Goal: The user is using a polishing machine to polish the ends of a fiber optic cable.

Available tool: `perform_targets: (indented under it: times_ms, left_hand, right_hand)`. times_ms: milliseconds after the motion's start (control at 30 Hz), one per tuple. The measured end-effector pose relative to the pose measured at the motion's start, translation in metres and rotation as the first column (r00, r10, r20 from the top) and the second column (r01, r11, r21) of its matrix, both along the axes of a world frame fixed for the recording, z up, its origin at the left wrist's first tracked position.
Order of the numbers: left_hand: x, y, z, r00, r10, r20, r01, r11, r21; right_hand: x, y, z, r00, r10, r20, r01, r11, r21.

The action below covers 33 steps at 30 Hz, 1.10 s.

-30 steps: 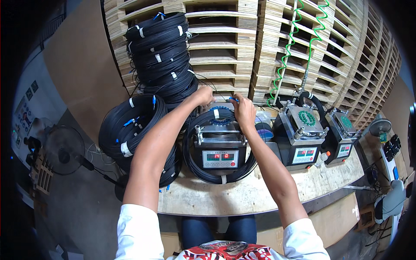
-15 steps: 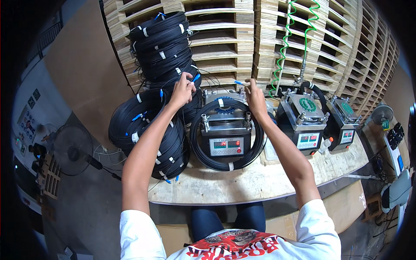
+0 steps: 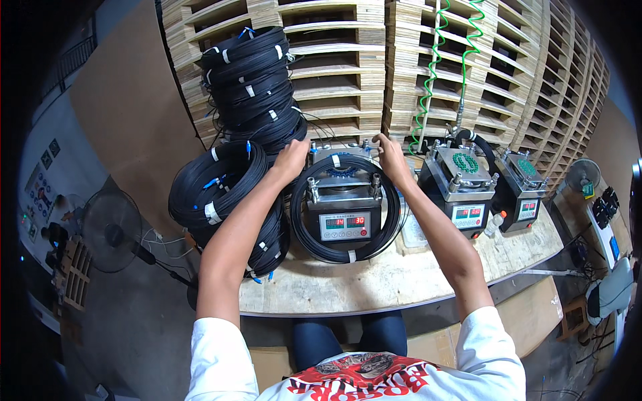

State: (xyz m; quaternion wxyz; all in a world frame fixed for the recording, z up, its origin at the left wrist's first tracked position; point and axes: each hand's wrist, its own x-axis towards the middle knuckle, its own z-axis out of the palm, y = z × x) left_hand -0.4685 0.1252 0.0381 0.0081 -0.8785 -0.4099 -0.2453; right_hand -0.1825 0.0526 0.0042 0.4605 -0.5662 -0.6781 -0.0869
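Note:
A polishing machine (image 3: pixel 344 226) with a metal top and red-lit display stands in front of me. A black cable coil (image 3: pixel 304 244) with white ties hangs around its front. My left hand (image 3: pixel 292 160) is closed at the top left corner of the machine, beside a small blue connector (image 3: pixel 313 150); what its fingertips hold is hidden. My right hand (image 3: pixel 392 159) is at the opposite top corner with curled fingers, near another blue connector (image 3: pixel 366 144). Whether it grips anything is too small to make out. Blue pieces ring the plate (image 3: pixel 341 172) between my hands.
Stacked black cable coils (image 3: pixel 251 87) and more coils (image 3: pixel 227 174) stand at the left. Two similar machines (image 3: pixel 465 184) with green rings are at the right, beside a small bottle (image 3: pixel 495 223). Wooden pallets (image 3: pixel 338 63) rise behind the table (image 3: pixel 321 294). A fan (image 3: pixel 114 227) stands at far left.
Both hands have come lower, toward the machine's top corners; the left hand also moved right, with the blue connector it pinched. The right-hand readout on the machine's display has changed.

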Motion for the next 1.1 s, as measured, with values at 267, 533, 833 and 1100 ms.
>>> perform_targets:
  times_ms: [267, 533, 833, 1100]
  left_hand:
    - [-0.006, 0.014, -0.019, 0.999, -0.036, -0.015, 0.033, 0.986, -0.164]
    - [0.008, -0.007, -0.007, 0.997, -0.022, -0.069, -0.007, 0.921, -0.39]
    - [0.021, -0.024, -0.015, 0.997, 0.072, -0.013, -0.072, 0.969, -0.237]
    - [0.018, -0.024, -0.012, 0.998, 0.036, -0.053, -0.048, 0.968, -0.245]
  right_hand:
    - [-0.009, 0.005, -0.016, 0.998, 0.01, 0.067, -0.008, 0.999, -0.031]
    - [-0.008, -0.002, -0.018, 0.997, 0.047, -0.061, -0.058, 0.98, -0.192]
    - [0.012, 0.005, -0.015, 0.999, 0.035, -0.013, -0.037, 0.984, -0.172]
    - [-0.02, -0.006, -0.007, 0.985, -0.019, 0.169, 0.092, 0.895, -0.436]
